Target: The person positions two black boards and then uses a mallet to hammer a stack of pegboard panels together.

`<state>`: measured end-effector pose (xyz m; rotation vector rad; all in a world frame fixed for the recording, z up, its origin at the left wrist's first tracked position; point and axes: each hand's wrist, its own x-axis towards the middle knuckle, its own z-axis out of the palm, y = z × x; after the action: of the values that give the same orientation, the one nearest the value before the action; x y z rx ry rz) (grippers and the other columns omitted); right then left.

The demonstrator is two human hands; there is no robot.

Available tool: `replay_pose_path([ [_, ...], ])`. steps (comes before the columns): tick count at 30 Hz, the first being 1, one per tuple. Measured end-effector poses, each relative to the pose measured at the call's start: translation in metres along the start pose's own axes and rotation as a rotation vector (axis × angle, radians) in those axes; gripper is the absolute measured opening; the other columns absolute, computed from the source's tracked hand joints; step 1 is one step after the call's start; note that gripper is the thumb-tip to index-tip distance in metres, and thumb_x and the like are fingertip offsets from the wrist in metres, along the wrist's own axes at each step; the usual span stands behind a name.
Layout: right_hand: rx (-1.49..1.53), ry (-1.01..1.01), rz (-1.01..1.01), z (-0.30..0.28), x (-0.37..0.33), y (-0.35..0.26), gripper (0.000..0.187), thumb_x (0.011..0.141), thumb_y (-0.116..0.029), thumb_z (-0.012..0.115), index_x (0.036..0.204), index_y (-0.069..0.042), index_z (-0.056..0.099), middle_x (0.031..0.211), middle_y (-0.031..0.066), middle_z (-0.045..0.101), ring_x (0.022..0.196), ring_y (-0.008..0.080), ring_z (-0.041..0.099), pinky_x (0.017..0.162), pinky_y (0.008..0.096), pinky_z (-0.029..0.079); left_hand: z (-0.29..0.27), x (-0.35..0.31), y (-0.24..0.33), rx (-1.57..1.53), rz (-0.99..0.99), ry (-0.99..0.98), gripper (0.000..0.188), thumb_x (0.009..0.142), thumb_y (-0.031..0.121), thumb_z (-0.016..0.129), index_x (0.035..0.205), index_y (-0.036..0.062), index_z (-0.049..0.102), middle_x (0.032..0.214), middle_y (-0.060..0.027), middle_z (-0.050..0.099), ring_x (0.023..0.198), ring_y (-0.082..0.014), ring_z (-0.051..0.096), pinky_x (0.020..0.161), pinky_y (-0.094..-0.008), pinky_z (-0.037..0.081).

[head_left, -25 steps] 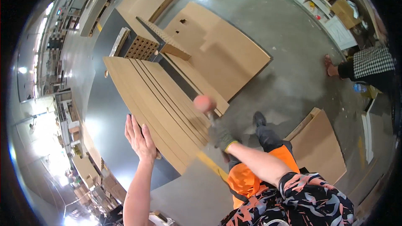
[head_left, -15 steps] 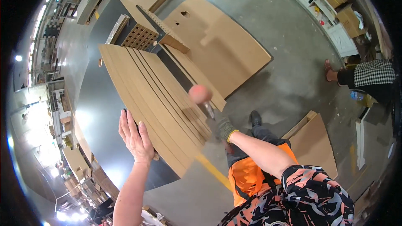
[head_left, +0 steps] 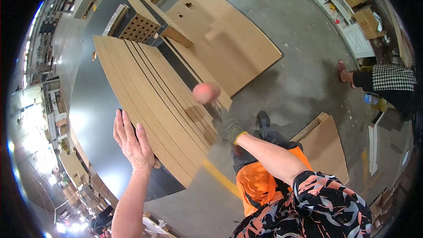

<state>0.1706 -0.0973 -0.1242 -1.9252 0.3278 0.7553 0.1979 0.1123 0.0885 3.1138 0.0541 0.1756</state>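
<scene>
My right hand (head_left: 232,128), in a dark knitted glove with a yellow cuff, is closed round the handle of a mallet (head_left: 206,93) with a pinkish-red head. The head is blurred and appears over the right side of a stack of wood-coloured boards (head_left: 150,101). My bare left hand (head_left: 134,143) has its fingers stretched out and lies along the left side of the stack; its palm side is hidden. The stack rests on a dark, shiny panel (head_left: 90,101). Narrow dark gaps separate several of the boards.
Beyond the stack stands a block with rows of square holes (head_left: 140,30). A brown cardboard sheet (head_left: 238,39) lies on the floor to the right, and another cardboard piece (head_left: 326,145) is nearer. A person in a checked garment (head_left: 393,79) is at the far right, beside white cabinets (head_left: 359,39).
The boards and my left hand have shifted slightly left in view. My right hand and the mallet have moved slightly left and up, with the mallet head still blurred.
</scene>
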Motion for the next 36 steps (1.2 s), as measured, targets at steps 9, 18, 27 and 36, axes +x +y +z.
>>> replay_pose_path([
  [9,-0.092,-0.425,-0.057,0.004,-0.005,0.009,0.029,0.083,-0.023,0.058,0.107,-0.006,0.054,0.086,0.0245,0.065,0.076,0.0371,0.067,0.063,0.0462,0.052,0.004,0.002,0.005,-0.022,-0.008,-0.009,0.052,0.101,0.03,0.038,0.145,0.0029,0.035,0.151,-0.0165,0.032,0.136,-0.0363,0.029,0.113,-0.0453,0.024],
  [18,-0.06,0.034,-0.04,0.001,0.025,0.134,0.042,0.091,-0.04,0.057,0.097,0.001,0.065,0.071,0.0146,0.06,0.07,0.0261,0.063,0.066,0.0388,0.049,0.004,0.011,0.013,-0.042,0.011,0.0,0.052,0.101,0.031,0.038,0.145,0.0038,0.035,0.151,-0.0158,0.033,0.137,-0.0355,0.029,0.114,-0.0444,0.023],
  [27,-0.209,0.033,0.035,0.027,-0.021,0.115,0.053,0.085,-0.038,0.062,0.122,-0.002,0.055,0.098,0.0202,0.065,0.083,0.0338,0.065,0.074,0.0392,0.05,-0.002,-0.003,-0.005,-0.023,-0.021,-0.018,0.052,0.101,0.03,0.038,0.146,0.0037,0.035,0.152,-0.0167,0.031,0.138,-0.0351,0.028,0.114,-0.0451,0.022],
  [36,0.178,-0.177,0.189,0.011,-0.015,0.08,0.046,0.081,-0.023,0.058,0.125,-0.01,0.054,0.114,0.0225,0.062,0.105,0.0362,0.062,0.088,0.0413,0.048,-0.002,-0.002,-0.003,-0.014,-0.02,-0.027,0.054,0.1,0.031,0.038,0.146,0.0026,0.034,0.152,-0.0169,0.031,0.137,-0.0352,0.028,0.114,-0.0451,0.021],
])
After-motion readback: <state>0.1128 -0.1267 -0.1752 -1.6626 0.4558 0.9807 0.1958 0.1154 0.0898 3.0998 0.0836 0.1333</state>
